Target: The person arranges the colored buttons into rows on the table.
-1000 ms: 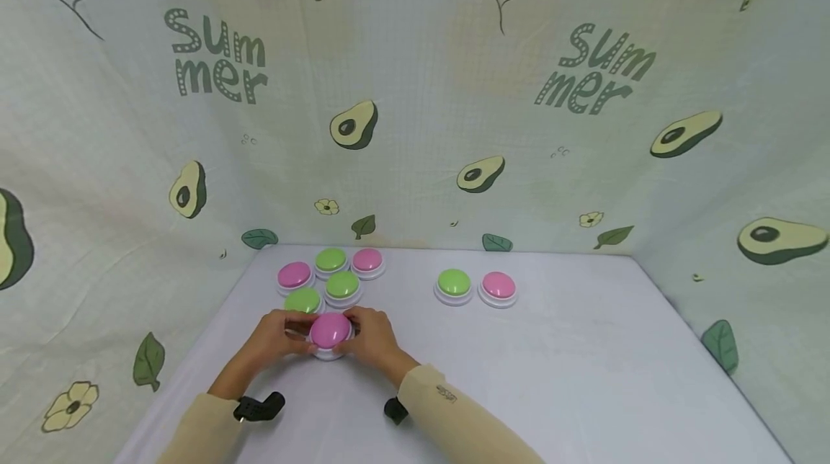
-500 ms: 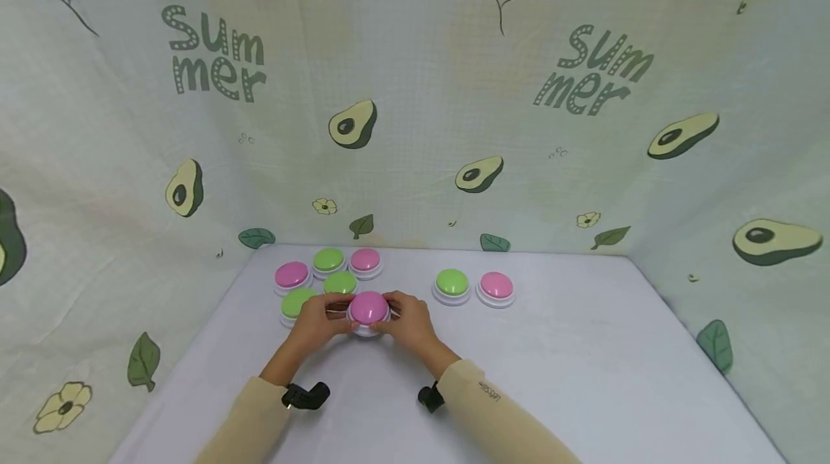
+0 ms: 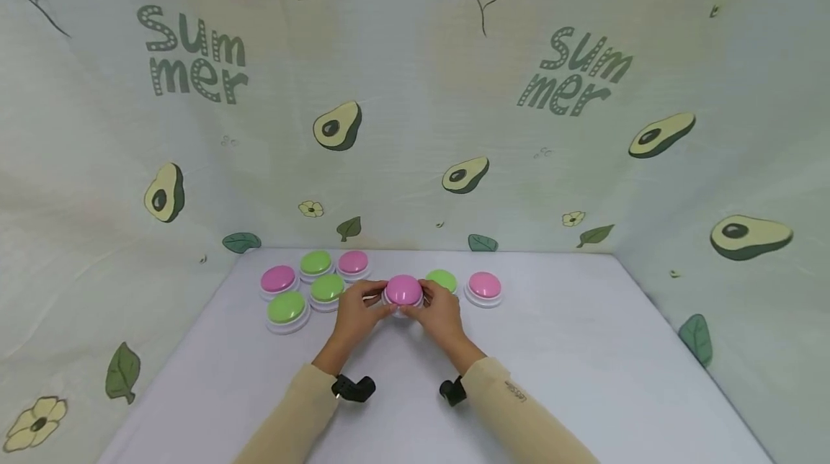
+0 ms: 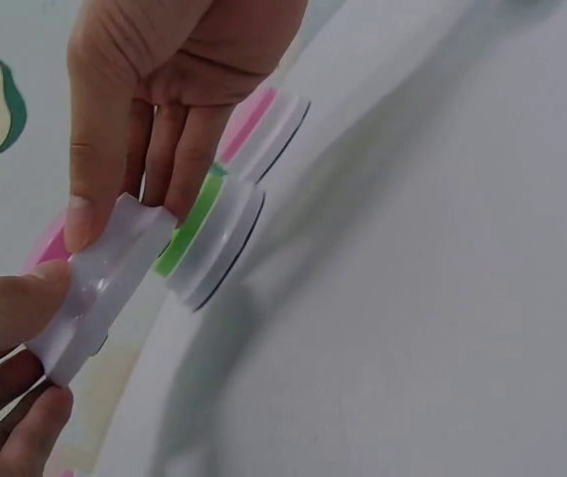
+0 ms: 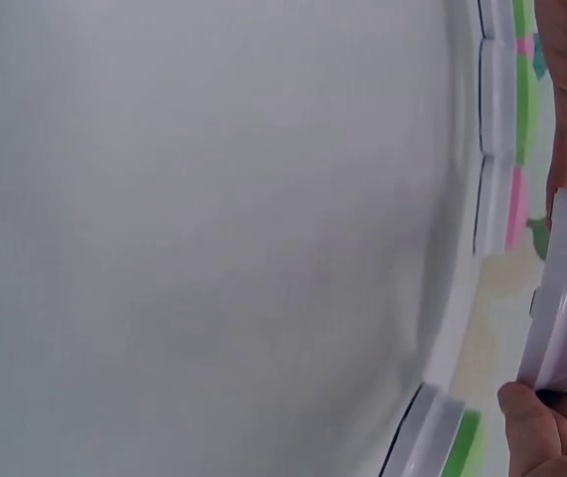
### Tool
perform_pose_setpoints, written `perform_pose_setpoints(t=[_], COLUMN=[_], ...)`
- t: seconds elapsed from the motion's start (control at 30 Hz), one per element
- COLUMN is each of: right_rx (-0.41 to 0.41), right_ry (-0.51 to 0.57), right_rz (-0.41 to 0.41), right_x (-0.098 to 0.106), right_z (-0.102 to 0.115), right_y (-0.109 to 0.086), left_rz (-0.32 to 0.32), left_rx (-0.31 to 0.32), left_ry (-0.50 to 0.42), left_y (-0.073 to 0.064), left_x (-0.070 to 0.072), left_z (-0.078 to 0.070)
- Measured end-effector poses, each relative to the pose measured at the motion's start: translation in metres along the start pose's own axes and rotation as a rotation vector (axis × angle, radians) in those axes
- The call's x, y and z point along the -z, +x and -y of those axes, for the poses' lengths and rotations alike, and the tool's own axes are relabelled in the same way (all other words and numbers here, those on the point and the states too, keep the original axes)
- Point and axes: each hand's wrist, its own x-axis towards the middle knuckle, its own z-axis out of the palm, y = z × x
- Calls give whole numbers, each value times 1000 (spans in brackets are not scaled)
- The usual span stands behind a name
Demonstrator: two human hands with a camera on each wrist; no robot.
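A pink push button [image 3: 403,291] with a white round base is held between both hands, lifted off the white table. My left hand [image 3: 355,313] pinches the base from the left side, thumb in front. From the right side my right hand [image 3: 441,314] grips the same base. In the left wrist view the button's white base [image 4: 104,278] is tilted, its side and lower edge showing. Just behind the right hand a green button [image 3: 442,280] stands partly hidden, with another pink button [image 3: 484,285] beside it.
To the left stands a group of green and pink buttons, among them a near green button [image 3: 286,308] and a far pink button [image 3: 353,262]. A printed cloth [image 3: 402,219] hangs behind the white table [image 3: 570,363].
Both hands have carried the pink button rightward and away from me, from in front of the left group to near the right-hand green button. The head view has shifted slightly.
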Motion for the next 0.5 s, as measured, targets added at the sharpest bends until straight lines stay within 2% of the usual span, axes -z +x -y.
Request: perform_pose_setpoints(t=[0.2, 0.5], right_rx=[-9, -75], right_ry=[-4, -57], right_rz=[-63, -126], right_x=[25, 62], right_z=[-8, -18], right_y=[4, 6], left_rz=[-54, -43], left_rx=[-25, -3], left_ry=[-88, -112], left_y=[6, 15], left_x=[-34, -79], left_z=[-5, -16])
